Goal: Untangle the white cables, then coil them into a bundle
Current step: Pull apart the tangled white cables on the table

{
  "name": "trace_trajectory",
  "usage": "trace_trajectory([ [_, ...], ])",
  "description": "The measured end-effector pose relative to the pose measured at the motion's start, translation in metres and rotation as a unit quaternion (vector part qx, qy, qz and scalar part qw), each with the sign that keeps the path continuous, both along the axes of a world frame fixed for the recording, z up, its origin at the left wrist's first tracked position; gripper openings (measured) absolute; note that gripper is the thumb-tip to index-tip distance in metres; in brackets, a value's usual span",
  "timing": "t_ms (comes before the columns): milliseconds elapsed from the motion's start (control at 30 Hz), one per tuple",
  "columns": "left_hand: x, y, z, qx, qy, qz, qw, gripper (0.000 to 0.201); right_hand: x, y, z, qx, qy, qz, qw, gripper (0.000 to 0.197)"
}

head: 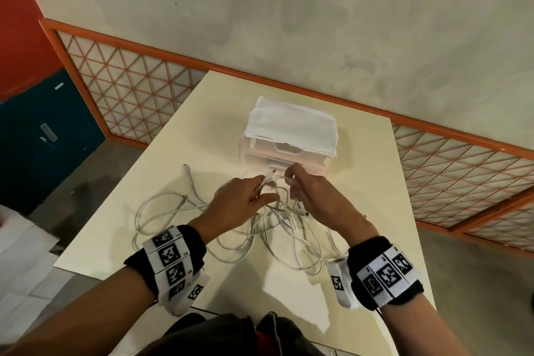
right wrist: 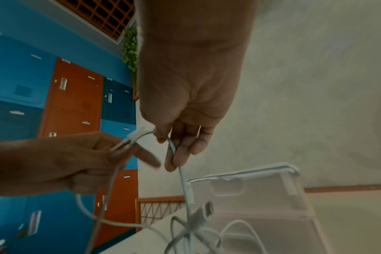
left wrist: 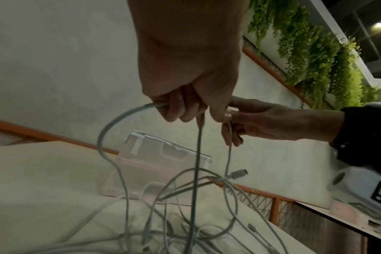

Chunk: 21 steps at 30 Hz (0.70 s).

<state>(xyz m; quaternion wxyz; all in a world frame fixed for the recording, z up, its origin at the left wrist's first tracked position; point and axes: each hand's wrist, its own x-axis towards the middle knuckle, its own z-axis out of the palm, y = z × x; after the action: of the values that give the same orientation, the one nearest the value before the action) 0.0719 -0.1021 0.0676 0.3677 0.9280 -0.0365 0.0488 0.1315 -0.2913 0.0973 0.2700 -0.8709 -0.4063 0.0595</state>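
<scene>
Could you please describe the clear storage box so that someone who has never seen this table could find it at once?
On the cream table, look past the tangle of white cables towards the wall. The box stands just beyond the left hand and right hand. It is the only container there: translucent plastic, with a white cloth draped over its top.

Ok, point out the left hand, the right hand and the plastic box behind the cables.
left hand (head: 239,199): head view, back of the hand.
right hand (head: 315,193): head view, back of the hand.
plastic box (head: 291,124): head view, its white top.
</scene>
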Motion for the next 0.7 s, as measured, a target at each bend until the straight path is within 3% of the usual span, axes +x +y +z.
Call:
trace_trajectory([
  [133,0.002,0.003,0.001,-0.029,-0.056,0.009,0.998,0.036,0.000,-0.004,-0.009,0.039,0.033,-0.016,0.999,0.013],
  [267,0.001,0.011,0.017,-0.050,-0.147,0.022,0.988,0.034,0.007,-0.022,-0.050,-0.040,0.070,-0.021,0.996,0.020],
  [400,-0.001,0.015,0.028,-0.041,-0.190,0.036,0.980,0.040,0.013,-0.041,-0.082,-0.045,0.118,-0.072,0.989,0.029],
  [533,-0.003,0.023,0.020,-0.012,-0.156,0.047,0.987,0.044,0.019,-0.054,-0.088,-0.024,0.113,-0.130,0.985,0.017],
  [700,-0.008,0.034,0.004,0.068,-0.069,-0.029,0.995,0.046,0.027,-0.058,-0.057,0.181,0.136,-0.251,0.941,0.020],
])
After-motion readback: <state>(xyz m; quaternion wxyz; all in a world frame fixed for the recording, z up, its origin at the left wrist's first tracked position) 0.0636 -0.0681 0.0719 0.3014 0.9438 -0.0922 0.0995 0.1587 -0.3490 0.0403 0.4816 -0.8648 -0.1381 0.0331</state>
